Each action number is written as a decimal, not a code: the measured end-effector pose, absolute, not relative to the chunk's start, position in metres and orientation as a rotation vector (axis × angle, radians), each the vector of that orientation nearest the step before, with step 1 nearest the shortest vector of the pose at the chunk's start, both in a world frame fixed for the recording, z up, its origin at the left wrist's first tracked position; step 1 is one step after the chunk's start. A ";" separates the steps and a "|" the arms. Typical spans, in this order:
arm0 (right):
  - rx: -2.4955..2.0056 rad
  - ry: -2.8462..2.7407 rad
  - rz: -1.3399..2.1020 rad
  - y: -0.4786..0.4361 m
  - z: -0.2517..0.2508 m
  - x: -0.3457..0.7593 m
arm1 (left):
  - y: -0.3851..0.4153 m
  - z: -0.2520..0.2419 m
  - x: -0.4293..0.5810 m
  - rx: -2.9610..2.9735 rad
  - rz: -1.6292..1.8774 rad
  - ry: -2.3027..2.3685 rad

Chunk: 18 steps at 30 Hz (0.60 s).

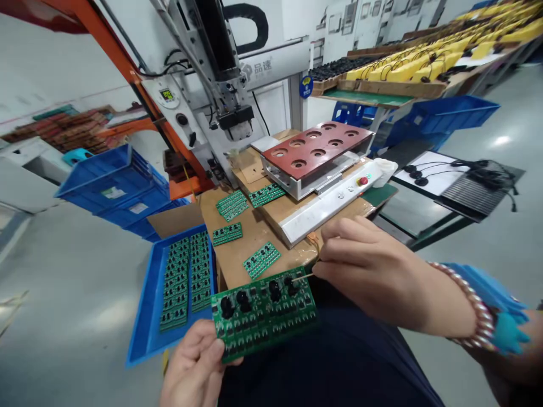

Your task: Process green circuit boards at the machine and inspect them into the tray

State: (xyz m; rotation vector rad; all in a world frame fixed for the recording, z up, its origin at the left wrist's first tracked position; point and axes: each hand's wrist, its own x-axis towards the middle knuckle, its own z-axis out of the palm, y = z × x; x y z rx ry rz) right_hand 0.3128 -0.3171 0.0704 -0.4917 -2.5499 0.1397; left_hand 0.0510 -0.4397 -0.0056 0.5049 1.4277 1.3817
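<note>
Two hands | left hand: grips green circuit board | right hand: pinches thin stick touching board

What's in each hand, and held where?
The left hand grips a green circuit board by its lower left edge. The right hand pinches a thin stick by its shaft, between the fingertips.

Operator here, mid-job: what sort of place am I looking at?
Probably an electronics assembly workshop: the left hand holds a green circuit board, more boards lie in a blue tray, and an automated gantry machine stands behind the bench.
</note>
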 end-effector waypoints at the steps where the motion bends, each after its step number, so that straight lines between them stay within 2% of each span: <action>1: -0.487 -2.545 0.138 -0.317 0.070 0.313 | -0.440 -0.005 0.051 0.505 1.388 1.430; 18: -0.491 -2.550 0.137 -0.315 0.070 0.312 | -0.438 -0.002 0.051 0.485 1.363 1.415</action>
